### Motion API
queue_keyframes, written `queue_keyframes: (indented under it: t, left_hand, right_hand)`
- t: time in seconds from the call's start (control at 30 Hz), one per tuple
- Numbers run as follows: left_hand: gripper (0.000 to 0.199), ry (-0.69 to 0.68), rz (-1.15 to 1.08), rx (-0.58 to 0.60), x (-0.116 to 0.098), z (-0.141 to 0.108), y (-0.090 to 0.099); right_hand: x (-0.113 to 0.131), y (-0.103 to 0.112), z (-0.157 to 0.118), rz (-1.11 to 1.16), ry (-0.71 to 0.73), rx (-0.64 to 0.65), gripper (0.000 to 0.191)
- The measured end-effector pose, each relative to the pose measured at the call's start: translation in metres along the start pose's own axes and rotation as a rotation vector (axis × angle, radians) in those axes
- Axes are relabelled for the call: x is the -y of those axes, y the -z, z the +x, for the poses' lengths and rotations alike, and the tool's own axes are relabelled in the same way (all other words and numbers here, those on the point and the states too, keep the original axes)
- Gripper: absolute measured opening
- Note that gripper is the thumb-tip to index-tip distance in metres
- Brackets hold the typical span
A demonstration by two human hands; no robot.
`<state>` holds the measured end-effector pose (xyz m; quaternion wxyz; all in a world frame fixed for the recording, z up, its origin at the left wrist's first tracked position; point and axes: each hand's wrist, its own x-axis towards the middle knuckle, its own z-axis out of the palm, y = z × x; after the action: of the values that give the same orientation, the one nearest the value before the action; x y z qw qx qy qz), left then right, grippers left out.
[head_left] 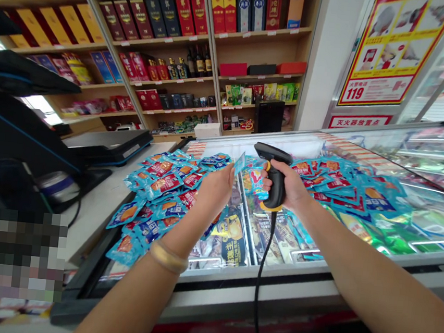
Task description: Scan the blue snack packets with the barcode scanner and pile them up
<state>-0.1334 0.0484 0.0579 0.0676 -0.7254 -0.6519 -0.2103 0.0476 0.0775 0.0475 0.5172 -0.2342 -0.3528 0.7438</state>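
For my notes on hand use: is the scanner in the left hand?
No, the right hand grips the scanner, while the left hand holds a blue packet.

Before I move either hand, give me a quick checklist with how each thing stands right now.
1. Scanner grip: ok. The right hand is wrapped around the handle of the black scanner.
2. Packet grip: ok. The left hand holds a small blue packet at its fingertips.
3. Gap between scanner and packet: ok. They look apart.
4. Barcode facing the scanner: cannot tell. The packet is seen too narrowly.
5. Cable free: ok as far as it shows. It hangs down in front of the freezer.
6. Piles separate: ok. The left pile and right pile lie apart.
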Motion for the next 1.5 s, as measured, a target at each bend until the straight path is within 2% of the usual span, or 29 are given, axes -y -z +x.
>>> queue_keyframes:
  t: [0.23, 0.37, 0.43, 0.53, 0.7, 0.8, 0.93, 1.03, 1.17, 1.23, 1.3, 1.4, 1.5]
  left_hand:
    - [0.045, -0.098, -0.004, 0.116, -0.069, 0.027, -0.03]
    - [0.05, -0.221, -0.031, 0.213, -0.098, 0.032, -0.056]
    - [0.058, -0.248, -0.05, 0.301, -0.107, 0.032, -0.069]
    - [0.065, -0.215, -0.104, 0.387, -0.112, 0.033, -0.081]
    - [0.07, -0.202, -0.138, 0.366, -0.11, 0.036, -0.078]
    - [0.071, -0.211, -0.12, 0.28, -0.094, 0.032, -0.062]
    - [0.066, -0.217, -0.058, 0.153, -0.047, 0.025, -0.033]
    - [0.061, -0.108, 0.018, 0.04, -0.004, 0.021, -0.008]
    - [0.052, 0.126, 0.148, -0.09, 0.043, 0.012, 0.023]
    - [0.058, 0.28, 0.208, -0.078, 0.062, 0.006, 0.033]
    - [0.071, 0.393, 0.236, 0.003, 0.08, -0.001, 0.04]
    - [0.088, 0.4, 0.204, 0.169, 0.1, -0.01, 0.047]
    - [0.089, 0.391, 0.171, 0.243, 0.107, -0.013, 0.054]
  right_hand:
    - [0.041, 0.053, -0.015, -0.046, 0.154, -0.125, 0.018]
    - [0.054, 0.071, -0.024, -0.058, 0.213, -0.167, 0.02]
    - [0.056, 0.073, -0.026, -0.052, 0.226, -0.175, 0.02]
    - [0.056, 0.072, -0.027, -0.033, 0.23, -0.165, 0.019]
    - [0.053, 0.069, -0.026, -0.017, 0.219, -0.13, 0.017]
    - [0.051, 0.067, -0.027, -0.006, 0.195, -0.137, 0.016]
    - [0.041, 0.056, -0.027, -0.008, 0.155, -0.151, 0.014]
    - [0.029, 0.041, -0.022, -0.03, 0.111, -0.137, 0.016]
    - [0.01, 0.01, -0.008, -0.032, 0.036, -0.082, 0.018]
    - [-0.001, -0.007, 0.0, -0.016, -0.004, -0.051, 0.018]
    - [-0.012, -0.022, 0.006, 0.006, -0.04, -0.01, 0.018]
    - [-0.026, -0.032, 0.009, 0.005, -0.114, 0.05, 0.018]
    - [-0.032, -0.03, 0.003, -0.033, -0.172, 0.088, 0.018]
